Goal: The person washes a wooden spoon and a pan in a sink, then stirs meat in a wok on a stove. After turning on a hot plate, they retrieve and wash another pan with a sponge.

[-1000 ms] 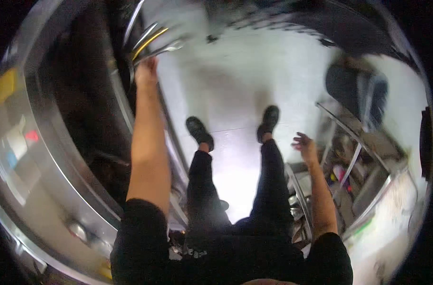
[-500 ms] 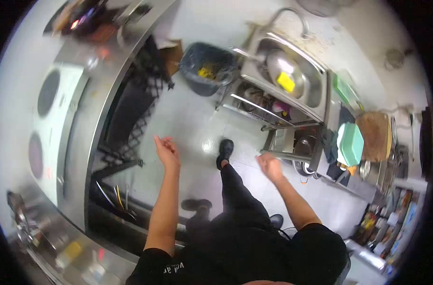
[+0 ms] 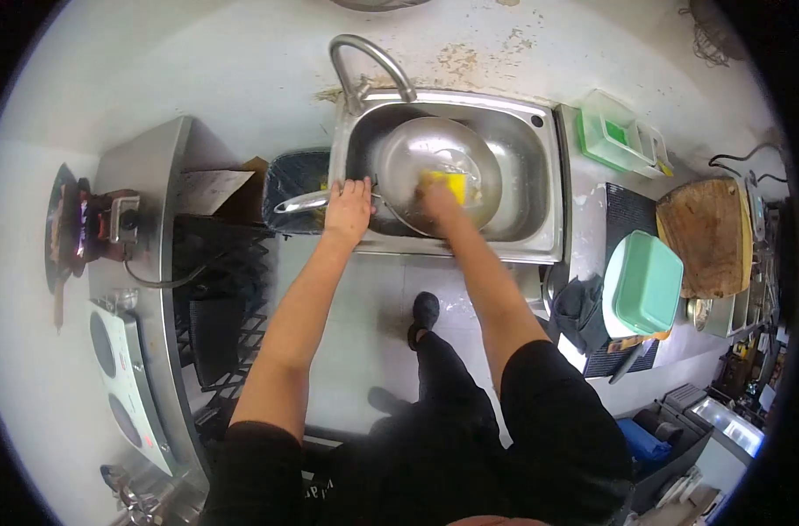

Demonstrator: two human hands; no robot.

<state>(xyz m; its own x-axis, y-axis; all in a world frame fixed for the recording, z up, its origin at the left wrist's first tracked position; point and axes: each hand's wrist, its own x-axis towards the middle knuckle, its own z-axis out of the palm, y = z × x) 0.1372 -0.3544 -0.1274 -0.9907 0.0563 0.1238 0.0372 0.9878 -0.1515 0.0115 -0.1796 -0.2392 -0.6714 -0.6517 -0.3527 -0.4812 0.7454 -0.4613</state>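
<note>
A wide metal frying pan rests in the steel sink, its long handle pointing left over the sink's edge. My left hand is closed around that handle near the pan. Inside the pan, my right hand presses on a yellow sponge. The fingers of this hand are blurred by motion and partly hidden. Wet, foamy streaks show on the pan's surface beside the sponge.
A curved faucet arches over the sink's left corner. Below the handle stands a lined black bin. To the right are a green basin, a wooden cutting board and a clear container. A lit burner glows at left.
I have come up to the sink and turned to face it. Both hands, empty before, now hold things: the left the pan's handle, the right the sponge lying in the pan.
</note>
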